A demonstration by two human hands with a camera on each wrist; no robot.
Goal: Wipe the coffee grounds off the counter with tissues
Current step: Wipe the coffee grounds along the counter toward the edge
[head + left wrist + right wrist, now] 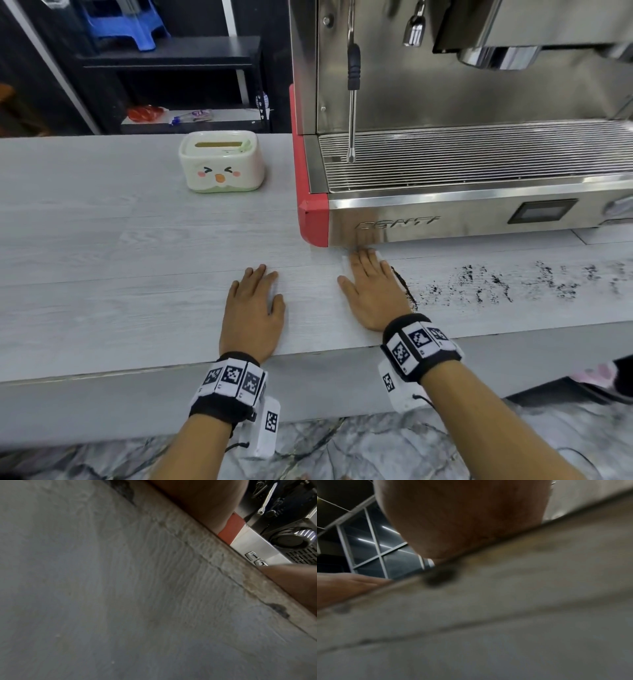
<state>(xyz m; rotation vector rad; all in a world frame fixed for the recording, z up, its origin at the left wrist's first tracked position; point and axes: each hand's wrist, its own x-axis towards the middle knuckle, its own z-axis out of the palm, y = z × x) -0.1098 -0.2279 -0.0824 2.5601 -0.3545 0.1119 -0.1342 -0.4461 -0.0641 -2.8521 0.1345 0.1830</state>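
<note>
Both of my hands lie flat on the pale grey counter (137, 240). My right hand (371, 291) presses straight fingers down on a white tissue (344, 265); only the tissue's edges show around the fingertips, just in front of the espresso machine's red corner. A dark ridge of coffee grounds (406, 289) sits against the hand's right edge. More grounds (496, 281) are scattered across the counter to the right. My left hand (255, 305) rests palm down to the left, holding nothing. The wrist views show only blurred palm heels and the counter's front edge.
A steel espresso machine (462, 212) with a red corner (231, 528) fills the back right; its steam wand (352, 102) hangs over the drip tray. A cream tissue box (221, 161) with a duck face stands at the back, left of the machine. Black shelves stand behind the counter.
</note>
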